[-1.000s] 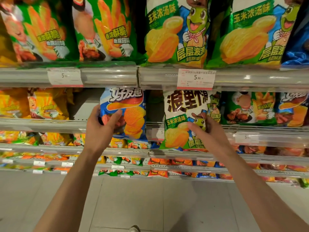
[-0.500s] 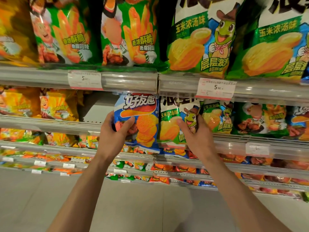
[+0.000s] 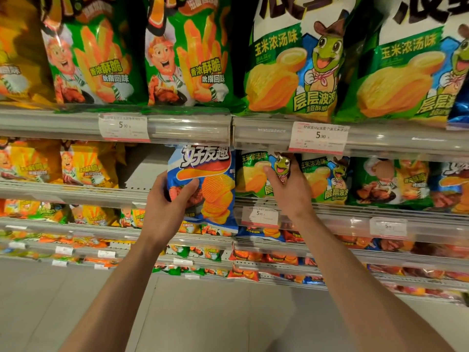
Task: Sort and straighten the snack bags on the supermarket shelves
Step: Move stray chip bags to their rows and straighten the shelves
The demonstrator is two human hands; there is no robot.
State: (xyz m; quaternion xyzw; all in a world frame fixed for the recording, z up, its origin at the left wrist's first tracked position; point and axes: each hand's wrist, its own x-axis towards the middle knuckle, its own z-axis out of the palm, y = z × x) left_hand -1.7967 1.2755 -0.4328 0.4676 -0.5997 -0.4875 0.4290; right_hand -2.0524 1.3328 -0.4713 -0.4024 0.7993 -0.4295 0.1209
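Being gripped by the left hand (image 3: 167, 212) is a glossy blue crisp bag (image 3: 210, 184); a green corn-flavour snack bag (image 3: 253, 174) is being pinched by the right hand (image 3: 291, 191) on the grey metal shelf (image 3: 380, 212).

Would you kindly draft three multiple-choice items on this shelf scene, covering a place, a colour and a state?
1. Where is the green corn-soup bag that the right hand holds?
A. top shelf
B. second shelf
C. floor

2. What main colour is the bag in the left hand?
A. blue
B. yellow
C. purple

3. How does the left hand meet its bag?
A. flat beside it
B. fingers curled round it
C. not touching

Answers:
1 B, it sits under the upper price rail.
2 A, the blue chip bag shows blue edges.
3 B, the thumb crosses its front.
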